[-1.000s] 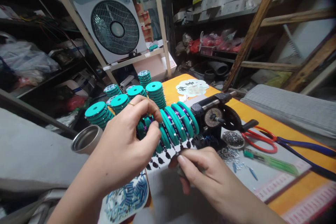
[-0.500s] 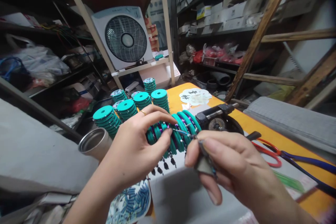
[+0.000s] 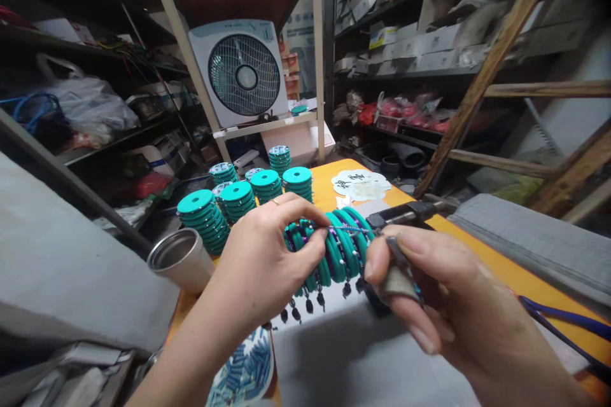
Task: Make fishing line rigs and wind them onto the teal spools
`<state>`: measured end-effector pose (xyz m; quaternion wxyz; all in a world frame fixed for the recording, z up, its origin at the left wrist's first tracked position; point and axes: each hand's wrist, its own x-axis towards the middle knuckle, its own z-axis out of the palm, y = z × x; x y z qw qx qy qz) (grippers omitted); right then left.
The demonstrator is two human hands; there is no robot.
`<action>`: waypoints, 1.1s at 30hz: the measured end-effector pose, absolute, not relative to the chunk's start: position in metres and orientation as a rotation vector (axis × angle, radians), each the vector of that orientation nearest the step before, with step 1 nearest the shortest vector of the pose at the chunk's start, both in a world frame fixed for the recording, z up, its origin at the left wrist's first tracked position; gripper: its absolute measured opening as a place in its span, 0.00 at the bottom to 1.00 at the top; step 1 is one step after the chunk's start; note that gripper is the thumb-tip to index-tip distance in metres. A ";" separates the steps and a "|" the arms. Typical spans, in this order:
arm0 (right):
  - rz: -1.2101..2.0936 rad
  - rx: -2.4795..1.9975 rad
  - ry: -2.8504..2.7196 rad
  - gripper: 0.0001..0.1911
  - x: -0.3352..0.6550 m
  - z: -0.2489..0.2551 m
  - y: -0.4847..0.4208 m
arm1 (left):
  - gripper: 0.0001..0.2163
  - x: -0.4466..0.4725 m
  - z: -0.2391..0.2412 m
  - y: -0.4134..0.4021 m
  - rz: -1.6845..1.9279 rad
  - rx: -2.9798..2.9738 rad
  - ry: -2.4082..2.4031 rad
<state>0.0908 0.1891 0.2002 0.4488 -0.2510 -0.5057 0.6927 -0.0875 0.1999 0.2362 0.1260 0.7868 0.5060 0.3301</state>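
Observation:
A row of teal foam line spools [image 3: 337,254] lies on its side in front of me, with dark line wound round them, small white pins and dark beads hanging below. My left hand [image 3: 274,245] is closed over the row, its thumb and forefinger pinching a thin twisted line [image 3: 352,228]. The line runs taut to my right hand [image 3: 442,286], where thumb and forefinger pinch its other end. A grey wrap [image 3: 398,281] covers part of a right-hand finger. The exact fingertip contact is partly hidden.
Stacks of teal spools [image 3: 202,222] stand behind on the orange table [image 3: 329,170]. A steel cup [image 3: 179,267] is at left, a dish of small blue tubes [image 3: 248,365] in front. Behind the right hand are a black geared device [image 3: 401,213] and blue-handled pliers [image 3: 568,319].
My right hand has moved right and slightly down in view, the line still stretched between both hands. My left hand and the spools appear shifted right, as the whole view has turned slightly.

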 end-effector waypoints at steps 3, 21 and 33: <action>1.708 -0.670 -1.199 0.20 0.092 0.198 0.186 | 0.05 -0.088 0.235 0.200 0.975 2.295 1.467; 1.808 -0.665 -1.243 0.23 0.100 0.180 0.180 | 0.05 -0.089 0.234 0.198 1.007 2.280 1.397; 1.902 -0.600 -1.162 0.22 0.100 0.165 0.177 | 0.03 -0.089 0.233 0.199 1.005 2.268 1.457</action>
